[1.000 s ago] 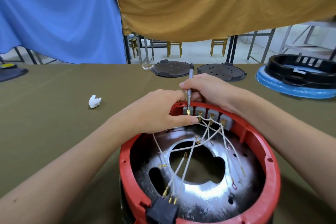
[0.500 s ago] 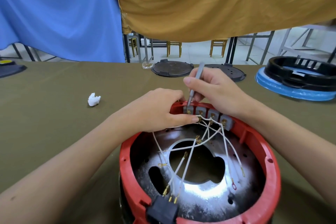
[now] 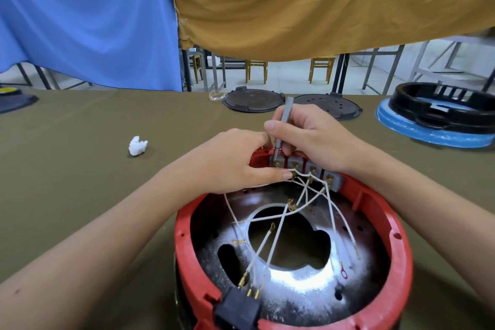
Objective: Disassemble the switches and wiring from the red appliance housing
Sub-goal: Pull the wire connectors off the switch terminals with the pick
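The red appliance housing [image 3: 396,244] lies open side up in front of me, its metal floor showing. A row of grey switches [image 3: 313,169] sits along its far rim. White wires [image 3: 278,236] with brass terminals run from them across the inside to a black socket [image 3: 235,308] on the near rim. My right hand [image 3: 313,136] grips a thin grey screwdriver [image 3: 281,128], its tip down on the leftmost switch. My left hand [image 3: 235,161] rests on the far rim, thumb pressed against a wire terminal beside the switches.
A crumpled white scrap [image 3: 138,145] lies on the olive table [image 3: 80,155] to the left. Two dark round lids [image 3: 253,100] lie at the far edge. A black ring sits on a blue base [image 3: 434,134] at the far right.
The screwdriver has tilted from upright to leaning right, and its tip has dropped onto the leftmost switch. My right hand rose slightly. My left hand stayed put.
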### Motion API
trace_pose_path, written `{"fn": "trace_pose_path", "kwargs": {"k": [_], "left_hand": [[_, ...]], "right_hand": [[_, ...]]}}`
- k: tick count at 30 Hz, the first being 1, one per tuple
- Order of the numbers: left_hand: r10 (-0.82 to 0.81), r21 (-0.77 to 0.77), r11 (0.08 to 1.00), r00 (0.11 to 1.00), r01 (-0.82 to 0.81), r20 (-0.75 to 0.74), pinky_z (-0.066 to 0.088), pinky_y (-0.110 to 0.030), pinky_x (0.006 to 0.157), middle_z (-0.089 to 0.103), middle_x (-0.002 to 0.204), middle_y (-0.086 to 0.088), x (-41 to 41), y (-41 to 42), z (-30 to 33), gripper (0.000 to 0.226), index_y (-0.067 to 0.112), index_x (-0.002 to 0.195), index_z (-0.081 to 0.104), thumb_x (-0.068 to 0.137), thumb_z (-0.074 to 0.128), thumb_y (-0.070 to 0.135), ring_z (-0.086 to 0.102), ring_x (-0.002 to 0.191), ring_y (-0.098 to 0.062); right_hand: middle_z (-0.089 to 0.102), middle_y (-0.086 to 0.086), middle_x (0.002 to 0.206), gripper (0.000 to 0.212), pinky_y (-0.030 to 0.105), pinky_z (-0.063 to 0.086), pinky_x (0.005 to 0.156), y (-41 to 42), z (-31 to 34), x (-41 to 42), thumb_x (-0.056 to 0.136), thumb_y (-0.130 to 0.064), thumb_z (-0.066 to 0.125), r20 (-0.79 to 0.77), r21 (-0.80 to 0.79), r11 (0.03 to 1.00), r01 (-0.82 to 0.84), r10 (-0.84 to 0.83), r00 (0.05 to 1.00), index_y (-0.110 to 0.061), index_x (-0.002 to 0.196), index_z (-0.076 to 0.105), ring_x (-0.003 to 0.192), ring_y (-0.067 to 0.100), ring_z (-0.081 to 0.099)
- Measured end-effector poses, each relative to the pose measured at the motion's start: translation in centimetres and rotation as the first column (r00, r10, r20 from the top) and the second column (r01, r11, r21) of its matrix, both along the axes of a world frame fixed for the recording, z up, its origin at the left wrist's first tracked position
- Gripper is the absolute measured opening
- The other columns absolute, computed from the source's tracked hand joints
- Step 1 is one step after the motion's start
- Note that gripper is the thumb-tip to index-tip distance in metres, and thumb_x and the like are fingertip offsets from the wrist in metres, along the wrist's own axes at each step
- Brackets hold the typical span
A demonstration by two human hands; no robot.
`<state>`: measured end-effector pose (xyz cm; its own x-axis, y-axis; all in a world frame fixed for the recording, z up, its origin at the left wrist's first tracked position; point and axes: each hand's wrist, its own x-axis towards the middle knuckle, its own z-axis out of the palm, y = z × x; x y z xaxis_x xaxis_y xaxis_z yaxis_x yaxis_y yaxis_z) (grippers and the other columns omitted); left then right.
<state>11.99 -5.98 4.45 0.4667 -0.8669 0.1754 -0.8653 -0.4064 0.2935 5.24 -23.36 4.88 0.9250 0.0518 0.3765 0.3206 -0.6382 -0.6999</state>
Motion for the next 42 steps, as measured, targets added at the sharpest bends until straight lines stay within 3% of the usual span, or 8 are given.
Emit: {"fn": "trace_pose_path", "kwargs": {"k": [5, 11, 19, 25, 30, 39, 42], "left_hand": [[0.004, 0.009, 1.000, 1.000, -0.004, 0.007, 0.053, -0.038, 0.079, 0.068, 0.094, 0.010, 0.05, -0.04, 0.01, 0.056, 0.027, 0.111, 0.064, 0.082, 0.051, 0.073, 0.063, 0.084, -0.009], [0.006, -0.018, 1.000, 1.000, -0.005, 0.030, 0.051, -0.030, 0.069, 0.065, 0.084, 0.013, 0.14, -0.06, -0.12, 0.048, 0.030, 0.102, 0.063, 0.082, 0.052, 0.073, 0.059, 0.074, -0.003], [-0.031, -0.042, 0.999, 0.999, 0.030, -0.010, 0.052, -0.031, 0.081, 0.069, 0.097, 0.016, 0.13, 0.02, -0.17, 0.046, 0.039, 0.113, 0.063, 0.082, 0.054, 0.072, 0.063, 0.087, -0.002], [0.017, -0.014, 1.000, 0.998, -0.017, 0.052, 0.052, -0.036, 0.069, 0.064, 0.080, 0.008, 0.00, -0.10, -0.08, 0.054, 0.025, 0.091, 0.061, 0.078, 0.050, 0.076, 0.060, 0.072, -0.009], [0.007, -0.021, 1.000, 0.999, -0.006, 0.041, 0.052, -0.036, 0.071, 0.065, 0.083, 0.009, -0.06, 0.03, -0.07, 0.053, 0.026, 0.096, 0.062, 0.079, 0.051, 0.075, 0.060, 0.075, -0.009], [0.011, -0.029, 1.000, 0.999, -0.009, 0.052, 0.050, -0.032, 0.067, 0.062, 0.078, 0.010, -0.06, 0.00, -0.09, 0.050, 0.025, 0.091, 0.060, 0.079, 0.053, 0.073, 0.059, 0.070, -0.008], [0.008, -0.029, 1.000, 0.998, -0.006, 0.058, 0.051, -0.033, 0.067, 0.063, 0.079, 0.009, -0.06, -0.04, -0.09, 0.050, 0.025, 0.092, 0.061, 0.080, 0.053, 0.073, 0.059, 0.071, -0.009]], "right_hand": [[0.060, 0.000, 0.062, 0.029, 0.026, 0.045, 0.061, -0.08, -0.04, 0.06, 0.101, -0.025, 0.055, 0.019, 0.052, 0.999, 0.013, -0.014, 1.000, -0.007, 0.079, 0.059, 0.058, 0.013, 0.054], [0.058, 0.005, 0.064, 0.028, 0.030, 0.045, 0.063, -0.05, 0.17, 0.13, 0.101, -0.025, 0.054, -0.032, 0.065, 0.998, 0.012, -0.010, 0.999, -0.010, 0.078, 0.059, 0.060, 0.017, 0.053], [0.050, -0.005, 0.054, 0.033, 0.019, 0.036, 0.053, 0.11, 0.32, 0.69, 0.101, -0.025, 0.053, -0.123, 0.057, 0.998, 0.036, -0.029, 0.992, -0.010, 0.072, 0.059, 0.051, 0.009, 0.041], [0.053, 0.006, 0.069, 0.026, 0.027, 0.046, 0.064, -0.18, 0.12, 0.02, 0.101, -0.023, 0.054, -0.024, 0.208, 0.978, 0.032, -0.028, 0.999, -0.012, 0.078, 0.058, 0.060, 0.013, 0.050], [0.057, 0.011, 0.071, 0.030, 0.037, 0.046, 0.069, 0.04, 0.22, -0.12, 0.101, -0.025, 0.055, -0.025, 0.130, 0.991, 0.034, -0.031, 0.999, 0.000, 0.085, 0.059, 0.063, 0.021, 0.052], [0.054, 0.003, 0.065, 0.025, 0.020, 0.046, 0.061, 0.07, 0.18, -0.10, 0.101, -0.021, 0.055, 0.012, 0.148, 0.988, 0.050, -0.053, 0.999, -0.009, 0.079, 0.057, 0.057, 0.010, 0.052], [0.053, 0.005, 0.067, 0.025, 0.021, 0.045, 0.062, -0.08, 0.16, -0.01, 0.101, -0.024, 0.056, -0.019, 0.161, 0.985, 0.058, -0.056, 0.998, -0.010, 0.080, 0.059, 0.059, 0.012, 0.051]]}}
